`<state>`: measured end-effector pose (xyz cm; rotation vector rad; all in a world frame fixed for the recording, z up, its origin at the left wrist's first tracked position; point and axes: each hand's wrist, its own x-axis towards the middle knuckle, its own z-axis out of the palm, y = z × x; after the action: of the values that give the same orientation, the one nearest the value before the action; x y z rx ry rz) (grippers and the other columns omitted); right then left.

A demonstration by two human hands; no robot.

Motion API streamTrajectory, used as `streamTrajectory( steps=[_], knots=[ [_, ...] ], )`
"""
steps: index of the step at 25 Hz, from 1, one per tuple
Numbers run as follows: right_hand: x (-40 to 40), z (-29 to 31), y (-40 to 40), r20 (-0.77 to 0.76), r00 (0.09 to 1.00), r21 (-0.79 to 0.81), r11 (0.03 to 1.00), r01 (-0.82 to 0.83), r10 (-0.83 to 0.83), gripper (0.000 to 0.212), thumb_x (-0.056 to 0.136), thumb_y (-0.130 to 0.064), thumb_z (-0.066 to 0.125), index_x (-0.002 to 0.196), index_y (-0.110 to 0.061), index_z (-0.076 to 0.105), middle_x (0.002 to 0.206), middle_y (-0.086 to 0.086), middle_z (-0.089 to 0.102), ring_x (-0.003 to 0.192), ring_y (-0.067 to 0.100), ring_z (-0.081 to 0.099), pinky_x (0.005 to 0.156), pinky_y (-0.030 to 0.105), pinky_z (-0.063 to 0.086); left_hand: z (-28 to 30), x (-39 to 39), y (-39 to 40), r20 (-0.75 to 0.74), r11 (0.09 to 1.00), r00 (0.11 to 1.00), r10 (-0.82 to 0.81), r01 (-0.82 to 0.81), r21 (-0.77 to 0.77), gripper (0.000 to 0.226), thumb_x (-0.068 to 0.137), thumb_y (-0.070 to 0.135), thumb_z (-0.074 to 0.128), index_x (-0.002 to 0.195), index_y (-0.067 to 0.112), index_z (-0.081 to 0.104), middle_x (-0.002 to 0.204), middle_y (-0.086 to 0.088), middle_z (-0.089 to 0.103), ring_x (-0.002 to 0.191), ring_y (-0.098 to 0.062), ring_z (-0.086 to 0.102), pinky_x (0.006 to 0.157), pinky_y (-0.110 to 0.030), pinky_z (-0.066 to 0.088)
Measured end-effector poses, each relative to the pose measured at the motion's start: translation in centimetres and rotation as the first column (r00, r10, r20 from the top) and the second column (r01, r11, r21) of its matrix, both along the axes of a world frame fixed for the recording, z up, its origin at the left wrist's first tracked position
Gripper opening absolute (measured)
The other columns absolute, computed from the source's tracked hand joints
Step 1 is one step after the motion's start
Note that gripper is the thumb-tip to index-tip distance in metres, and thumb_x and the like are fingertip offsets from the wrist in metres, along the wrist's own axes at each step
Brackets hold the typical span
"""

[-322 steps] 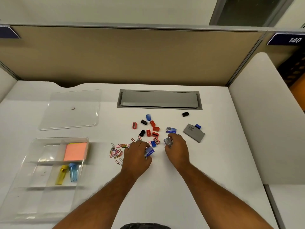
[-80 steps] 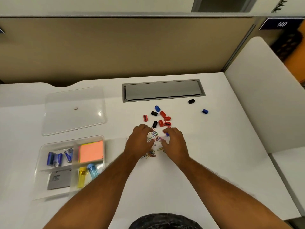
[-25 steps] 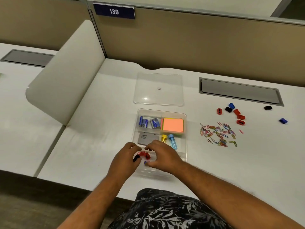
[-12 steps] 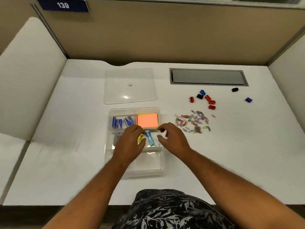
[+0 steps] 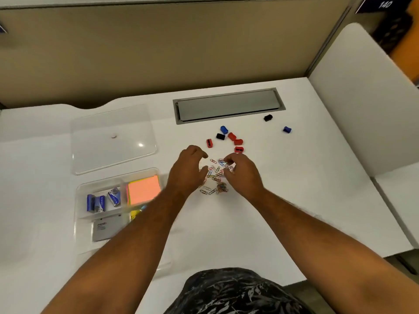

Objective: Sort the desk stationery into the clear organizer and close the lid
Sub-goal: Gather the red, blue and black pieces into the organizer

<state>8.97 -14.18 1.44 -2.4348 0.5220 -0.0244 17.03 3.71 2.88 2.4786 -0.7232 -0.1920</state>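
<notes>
The clear organizer point(image 5: 79, 225) sits at the desk's front left, holding blue staple boxes point(image 5: 96, 202), an orange sticky pad point(image 5: 143, 191) and a grey case point(image 5: 106, 230); my left forearm hides its near right part. Its clear lid point(image 5: 113, 137) lies flat behind it. A heap of coloured paper clips point(image 5: 216, 177) lies mid-desk. My left hand point(image 5: 187, 172) and right hand point(image 5: 241, 173) are cupped around the heap from either side, fingers curled and apart. Red, black and blue sharpeners point(image 5: 226, 139) are scattered just beyond the clips.
A grey cable hatch point(image 5: 229, 106) is set into the desk at the back. A lone black sharpener point(image 5: 268, 117) and a blue one point(image 5: 287, 129) lie to the right. A white divider panel point(image 5: 362, 98) bounds the desk's right side.
Both hands have left the organizer and moved right to the paper clip heap. The view has swung right with them.
</notes>
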Motion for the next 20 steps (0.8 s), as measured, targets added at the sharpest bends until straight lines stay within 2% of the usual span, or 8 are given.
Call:
streamTrajectory(
  steps=[2,5,10,12,14,16,20],
  knots=[
    [1.2,-0.4,-2.5,-0.019,0.999,-0.014,0.999,0.036,-0.037,0.034,0.09,-0.024,0.077,0.122,-0.024,0.064,0.119,-0.005,0.065,0.102,0.013,0.065,0.091,0.029,0.058,-0.8,1.6,-3.2,-0.032,0.999,0.999,-0.015,0.016,0.031,0.039,0.089,0.027,0.073,0.126,0.02,0.062,0.138,0.001,0.053,0.124,-0.018,0.053,0.097,-0.033,0.051],
    [3.3,-1.1,-5.5,-0.073,0.992,-0.042,0.994,0.096,-0.099,0.045,0.092,-0.025,0.076,0.134,-0.025,0.059,0.134,-0.002,0.06,0.116,0.017,0.064,0.098,0.025,0.05,-2.2,4.2,-7.0,-0.098,0.996,0.995,0.021,-0.012,0.09,0.049,0.088,0.029,0.075,0.134,0.023,0.057,0.146,0.002,0.047,0.126,-0.018,0.054,0.102,-0.036,0.052],
    [8.5,-3.8,-9.5,-0.267,0.959,-0.084,0.994,0.073,-0.093,0.072,0.092,-0.034,0.076,0.152,-0.019,0.04,0.154,0.005,0.042,0.13,0.025,0.058,0.106,0.033,0.049,-4.6,8.6,-11.5,-0.185,0.976,0.98,0.069,-0.028,0.218,0.067,0.091,0.013,0.07,0.15,0.029,0.041,0.164,0.002,0.027,0.143,-0.024,0.04,0.108,-0.038,0.046],
    [10.0,-4.7,-9.9,-0.306,0.95,-0.109,0.993,0.034,-0.066,0.071,0.09,-0.038,0.077,0.149,-0.017,0.044,0.149,0.006,0.044,0.123,0.026,0.061,0.102,0.034,0.052,-5.2,9.7,-12.5,-0.179,0.958,0.983,0.029,0.024,0.286,0.073,0.092,0.009,0.066,0.155,0.031,0.034,0.166,0.002,0.023,0.145,-0.025,0.036,0.11,-0.04,0.045],
    [10.6,-5.4,-9.9,-0.26,0.965,-0.172,0.985,-0.017,-0.029,0.054,0.091,-0.037,0.076,0.136,-0.016,0.055,0.134,0.006,0.051,0.108,0.024,0.066,0.095,0.032,0.056,-5.6,10.3,-12.8,-0.147,0.938,0.988,-0.054,0.101,0.333,0.068,0.096,0.013,0.061,0.155,0.032,0.034,0.164,0.002,0.028,0.143,-0.026,0.036,0.11,-0.041,0.044],
    [10.5,-5.8,-9.8,-0.221,0.975,-0.205,0.978,-0.026,-0.02,0.04,0.093,-0.033,0.073,0.126,-0.015,0.06,0.122,0.006,0.057,0.099,0.022,0.066,0.089,0.029,0.056,-6.0,11.1,-12.9,-0.117,0.927,0.986,-0.117,0.151,0.343,0.053,0.099,0.02,0.058,0.149,0.029,0.044,0.154,0.001,0.043,0.135,-0.025,0.042,0.105,-0.039,0.047],
    [9.0,-5.9,-9.1,-0.241,0.968,-0.187,0.982,0.015,-0.061,0.037,0.091,-0.035,0.075,0.121,-0.017,0.062,0.113,0.002,0.061,0.089,0.013,0.056,0.083,0.022,0.048,-6.7,11.5,-12.2,-0.053,0.912,0.987,-0.15,0.159,0.379,0.027,0.097,0.019,0.062,0.124,0.022,0.063,0.123,-0.003,0.062,0.106,-0.02,0.054,0.087,-0.027,0.049]
  ],
)
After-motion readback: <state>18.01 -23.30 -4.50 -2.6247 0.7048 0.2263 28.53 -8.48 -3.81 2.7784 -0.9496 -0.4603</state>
